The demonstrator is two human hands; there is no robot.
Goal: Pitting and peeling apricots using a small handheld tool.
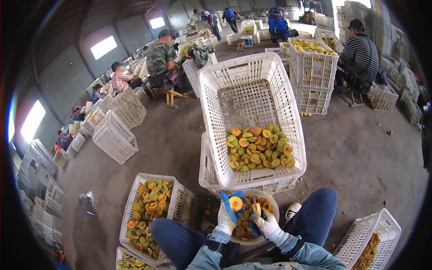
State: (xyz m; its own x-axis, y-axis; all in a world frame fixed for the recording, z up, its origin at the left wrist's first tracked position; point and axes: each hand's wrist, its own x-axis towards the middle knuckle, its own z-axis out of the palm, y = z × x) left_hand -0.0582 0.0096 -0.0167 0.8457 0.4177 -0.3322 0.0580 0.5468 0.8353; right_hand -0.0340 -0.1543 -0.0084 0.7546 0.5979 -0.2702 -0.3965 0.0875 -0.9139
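Observation:
My left hand (226, 216), in a white glove with blue-coated fingers, holds a halved stone fruit (236, 204), its orange cut face turned up. In a matching glove, my right hand (268, 225) grips a small hand tool (256, 208) with a pale handle and a thin metal end. Both hands are over a round white tub (276, 208) with orange fruit pieces inside, between my knees. Just beyond it, a white plastic crate (210, 101) tilts towards me on another crate (204, 168). Green and orange fruit halves (258, 148) are heaped at its near end.
A crate of fruit halves (171, 199) stands by my left knee, another (119, 260) below it. At right sits a crate (388, 224) with brownish-orange pieces. Stacked full crates (314, 76) stand ahead. Several people work around the hall; one (360, 55) sits ahead right. Loose fruit (389, 132) lies on the floor.

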